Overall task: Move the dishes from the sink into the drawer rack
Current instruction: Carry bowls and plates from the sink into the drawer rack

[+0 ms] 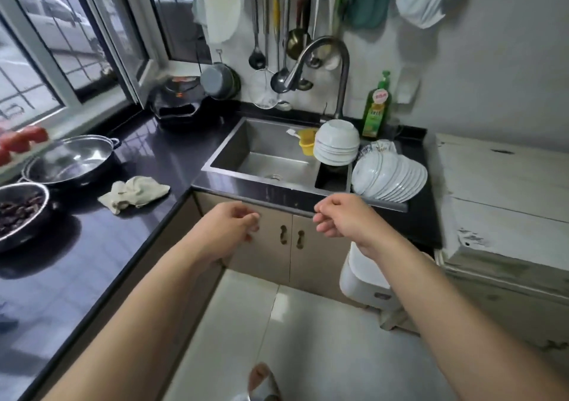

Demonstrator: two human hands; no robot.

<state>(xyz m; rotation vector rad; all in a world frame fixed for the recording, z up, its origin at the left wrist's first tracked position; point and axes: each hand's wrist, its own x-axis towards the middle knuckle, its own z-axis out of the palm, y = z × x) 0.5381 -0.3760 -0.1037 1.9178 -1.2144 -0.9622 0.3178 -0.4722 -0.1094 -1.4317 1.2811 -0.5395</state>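
A stack of white bowls (336, 142), turned upside down, stands at the right end of the steel sink (228, 146). Beside it a row of white plates (391, 176) leans on the drainer at the sink's right. A yellow cup (306, 142) sits against the sink's back wall. My left hand (232, 230) and my right hand (341, 219) hang in front of the cabinet doors (289, 253) below the sink, fingers loosely curled, holding nothing. No drawer rack is in sight.
A curved faucet (323, 62) arches over the sink, with a green soap bottle (376, 108) behind. On the dark counter to the left lie a cloth (134, 194), a steel pot (70, 160) and a colander (18, 213). A white bin (366, 280) stands on the floor at right.
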